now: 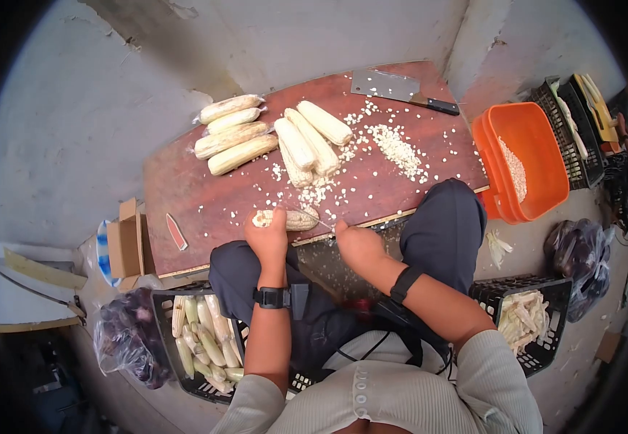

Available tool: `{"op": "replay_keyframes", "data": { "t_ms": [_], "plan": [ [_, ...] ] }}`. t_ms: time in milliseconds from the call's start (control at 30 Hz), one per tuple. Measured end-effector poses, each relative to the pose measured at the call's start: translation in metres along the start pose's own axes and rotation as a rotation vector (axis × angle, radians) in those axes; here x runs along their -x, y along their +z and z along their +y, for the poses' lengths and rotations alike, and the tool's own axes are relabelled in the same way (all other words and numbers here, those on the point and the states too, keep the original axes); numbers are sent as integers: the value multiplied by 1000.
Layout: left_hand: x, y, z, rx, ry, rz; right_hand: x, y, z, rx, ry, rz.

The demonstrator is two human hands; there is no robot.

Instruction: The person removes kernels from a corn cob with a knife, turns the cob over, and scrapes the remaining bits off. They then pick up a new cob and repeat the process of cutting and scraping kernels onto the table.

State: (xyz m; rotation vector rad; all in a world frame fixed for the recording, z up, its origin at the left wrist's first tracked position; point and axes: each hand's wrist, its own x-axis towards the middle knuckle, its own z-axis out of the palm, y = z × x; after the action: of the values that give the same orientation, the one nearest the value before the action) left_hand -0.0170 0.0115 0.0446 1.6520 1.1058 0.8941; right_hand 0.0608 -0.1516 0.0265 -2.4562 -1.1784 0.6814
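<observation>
My left hand (267,230) grips a corn cob (299,220) that lies sideways at the front edge of the red-brown table (220,210). A thin blade touches the right part of this cob; its handle is hidden inside my closed right hand (357,244). Loose kernels (398,150) are scattered beyond the cob, with a denser heap to the right. Several peeled cobs (314,143) are stacked in the middle of the table. Left of them lie several cobs in clear wrap (234,134).
A cleaver (400,88) lies at the back right, a small red-and-white blade (176,231) at the left. An orange bin (538,163) with kernels stands on the right. Black crates hold corn (209,336) at lower left and husks (523,318) at lower right.
</observation>
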Motion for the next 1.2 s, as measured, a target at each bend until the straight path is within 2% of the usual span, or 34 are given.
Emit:
{"op": "replay_keyframes", "data": {
  "t_ms": [133,233,333,467,567,667,900,1067,1133,1200],
  "plan": [
    [2,-1,8,18,-25,-15,-14,13,-4,42,-68,129],
    [5,-1,2,-18,53,-20,-36,29,-10,-15,-59,182],
    [16,-2,0,-134,300,52,-53,31,-8,2,-69,171],
    [13,-13,5,-86,92,36,-55,10,5,-136,-68,-6],
    [14,-14,5,-72,98,70,-49,12,19,-210,-86,74],
    [13,-20,-6,-60,63,67,-23,-4,18,-256,-5,80],
    [12,-21,-3,-40,-23,114,19,4,3,-136,-58,108],
    [13,-23,1,-55,-55,95,14,22,6,-16,-151,195],
    [10,-23,-5,-57,-89,80,11,22,8,10,-155,174],
    [9,-19,-9,-56,-34,90,4,20,8,17,-136,128]
  ]
}}
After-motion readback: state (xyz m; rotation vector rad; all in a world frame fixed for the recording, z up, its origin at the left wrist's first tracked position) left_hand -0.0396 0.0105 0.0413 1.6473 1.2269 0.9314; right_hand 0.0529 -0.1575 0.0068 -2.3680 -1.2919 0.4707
